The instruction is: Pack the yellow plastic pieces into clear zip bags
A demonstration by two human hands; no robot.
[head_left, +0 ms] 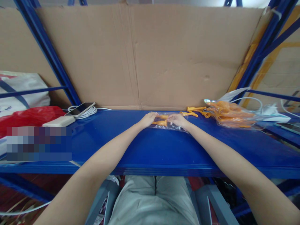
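Note:
A clear plastic bag (161, 127) lies on the blue shelf top, with orange plastic pieces in it or under its film; I cannot tell which. My left hand (149, 119) grips the bag's left end, its fingertips touching an orange piece (160, 123) with a tube-like shape. On the right side of the bag, my right hand (177, 120) has its fingers bent and pressed on the film near the same piece. Just beyond my right hand lie several loose orange pieces (196, 109) with long stems and flared ends.
At the right, a full clear bag of orange pieces (231, 114) stands near white cables. On the left are a phone (81, 109) on a coiled white cable, a white power bank (59, 121) and a red plastic bag (35, 117). A cardboard sheet (140, 56) closes off the back.

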